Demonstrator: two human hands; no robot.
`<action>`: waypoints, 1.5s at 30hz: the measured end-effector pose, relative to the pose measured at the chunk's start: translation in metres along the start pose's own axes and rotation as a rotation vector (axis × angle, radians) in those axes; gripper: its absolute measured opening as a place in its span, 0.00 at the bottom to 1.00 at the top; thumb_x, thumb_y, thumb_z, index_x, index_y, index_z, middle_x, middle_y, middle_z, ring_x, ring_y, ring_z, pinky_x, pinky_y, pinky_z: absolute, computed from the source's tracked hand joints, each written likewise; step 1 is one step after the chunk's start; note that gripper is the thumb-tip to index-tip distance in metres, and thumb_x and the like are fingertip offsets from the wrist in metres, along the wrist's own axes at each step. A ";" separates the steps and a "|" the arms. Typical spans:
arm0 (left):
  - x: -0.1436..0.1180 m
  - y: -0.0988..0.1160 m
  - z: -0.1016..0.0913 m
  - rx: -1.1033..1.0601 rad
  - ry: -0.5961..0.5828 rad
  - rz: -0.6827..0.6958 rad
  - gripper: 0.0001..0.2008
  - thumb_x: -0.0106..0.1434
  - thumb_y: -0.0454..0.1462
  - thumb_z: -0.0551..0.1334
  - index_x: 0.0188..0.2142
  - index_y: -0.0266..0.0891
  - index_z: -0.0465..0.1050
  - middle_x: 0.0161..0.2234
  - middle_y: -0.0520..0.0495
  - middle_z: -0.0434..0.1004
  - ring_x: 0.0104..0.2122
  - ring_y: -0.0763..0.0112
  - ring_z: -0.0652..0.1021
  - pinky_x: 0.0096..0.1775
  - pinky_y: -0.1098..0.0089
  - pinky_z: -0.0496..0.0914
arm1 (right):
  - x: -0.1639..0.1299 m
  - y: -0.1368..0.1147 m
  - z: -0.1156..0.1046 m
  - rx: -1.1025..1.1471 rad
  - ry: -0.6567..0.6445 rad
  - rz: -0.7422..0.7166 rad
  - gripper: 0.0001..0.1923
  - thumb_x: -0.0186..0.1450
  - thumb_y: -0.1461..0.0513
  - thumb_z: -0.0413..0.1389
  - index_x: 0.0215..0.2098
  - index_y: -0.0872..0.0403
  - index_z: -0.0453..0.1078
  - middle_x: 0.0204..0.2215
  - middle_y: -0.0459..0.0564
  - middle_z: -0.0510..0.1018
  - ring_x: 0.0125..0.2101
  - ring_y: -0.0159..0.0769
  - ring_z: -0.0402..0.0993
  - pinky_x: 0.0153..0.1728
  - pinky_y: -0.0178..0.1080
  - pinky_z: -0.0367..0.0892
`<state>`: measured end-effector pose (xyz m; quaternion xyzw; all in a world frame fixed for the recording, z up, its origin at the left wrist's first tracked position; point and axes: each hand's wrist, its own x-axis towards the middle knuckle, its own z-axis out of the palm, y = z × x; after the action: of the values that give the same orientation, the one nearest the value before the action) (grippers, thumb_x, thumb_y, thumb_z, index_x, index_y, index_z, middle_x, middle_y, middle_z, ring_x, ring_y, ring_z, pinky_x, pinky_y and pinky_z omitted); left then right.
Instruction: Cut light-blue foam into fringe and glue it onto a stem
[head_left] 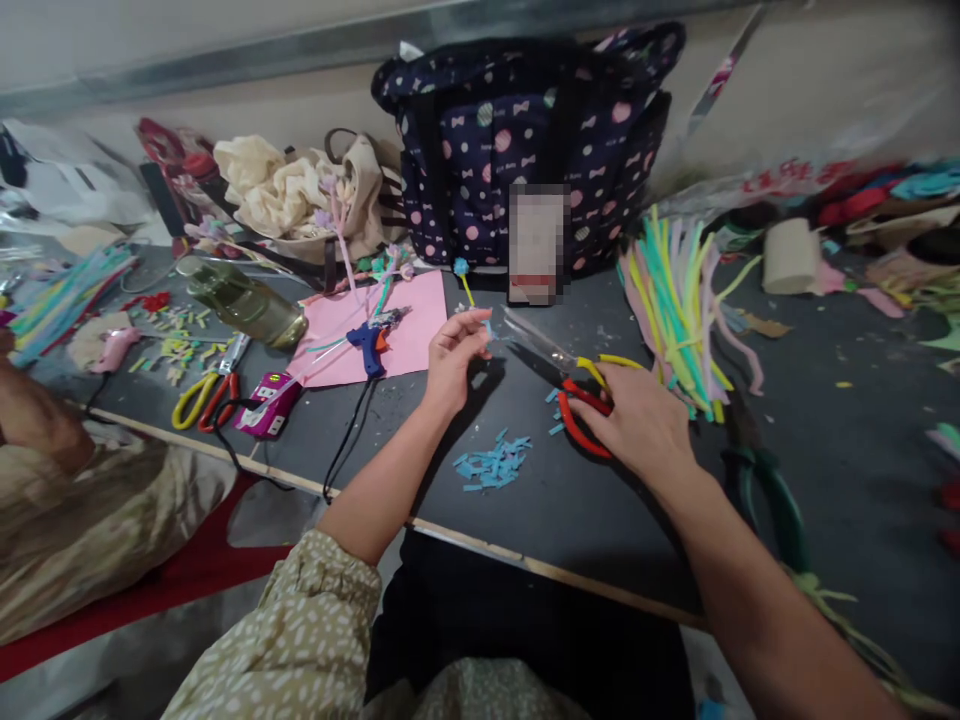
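My right hand (637,420) grips red and yellow handled scissors (581,390) with the blades apart, pointing left toward my left hand. My left hand (452,355) pinches a small light blue piece (487,326) between thumb and fingertips, right at the blade tips. Below the hands, a heap of blue cut snippets (493,465) lies on the dark table (570,510). A yellow stick with a blue pom-pom (462,272) rests just beyond my left hand.
A polka-dot bag (525,130) stands at the back. Colourful pipe cleaners (675,300) lie right of the scissors. A blue glue gun (369,340) sits on pink paper (405,330); a bottle (244,300), second scissors (206,395) and another person's arm (34,415) are left.
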<state>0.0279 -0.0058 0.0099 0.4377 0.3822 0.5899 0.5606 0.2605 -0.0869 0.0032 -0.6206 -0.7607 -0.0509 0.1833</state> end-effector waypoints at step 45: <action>-0.034 0.050 0.025 1.036 -0.548 -0.198 0.07 0.53 0.39 0.64 0.26 0.36 0.74 0.17 0.54 0.66 0.20 0.77 0.65 0.26 0.72 0.59 | 0.012 0.016 0.012 0.652 0.144 0.416 0.16 0.60 0.50 0.58 0.36 0.54 0.76 0.27 0.51 0.78 0.28 0.40 0.71 0.29 0.40 0.60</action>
<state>0.0344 -0.0443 0.0620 0.7529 0.5007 0.1371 0.4046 0.2714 -0.0682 -0.0059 -0.6657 -0.5801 0.1881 0.4301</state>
